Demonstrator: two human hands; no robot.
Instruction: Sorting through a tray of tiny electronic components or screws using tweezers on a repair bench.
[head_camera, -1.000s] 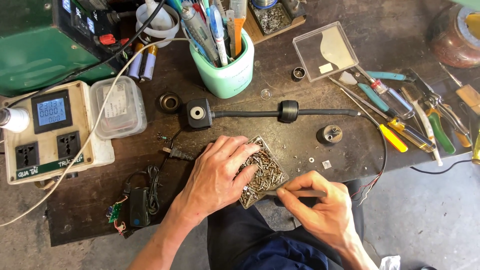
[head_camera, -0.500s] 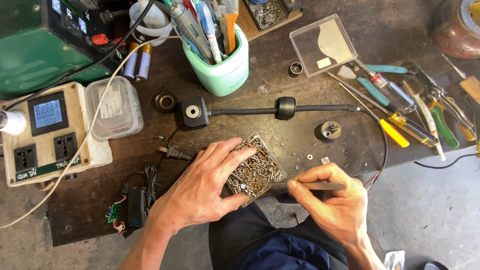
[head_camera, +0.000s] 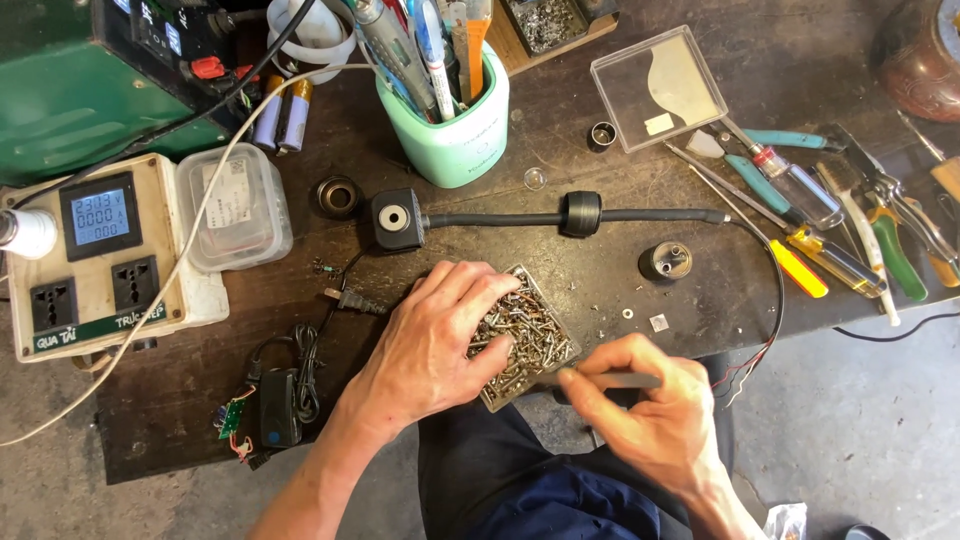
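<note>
A small square tray (head_camera: 497, 403) heaped with metal screws (head_camera: 528, 330) sits at the near edge of the dark workbench. My left hand (head_camera: 432, 345) rests on the tray, fingers spread into the screws. My right hand (head_camera: 650, 420) is just right of the tray and pinches a thin dark rod-like tool (head_camera: 620, 380), its tip at the tray's edge. A black cable piece (head_camera: 540, 217) with a square block end (head_camera: 393, 218) lies just beyond the tray.
A mint cup of pens (head_camera: 450, 120) stands behind. At left are a socket box with a meter (head_camera: 95, 255) and a clear plastic tub (head_camera: 235, 210). Screwdrivers and pliers (head_camera: 830, 230) lie at right, beside a clear lid (head_camera: 660, 85). A small black cap (head_camera: 665, 261) sits nearby.
My right hand has shifted a little left, bringing the dark tool to the tray's edge. My left hand has stayed on the screws, its fingers moving slightly.
</note>
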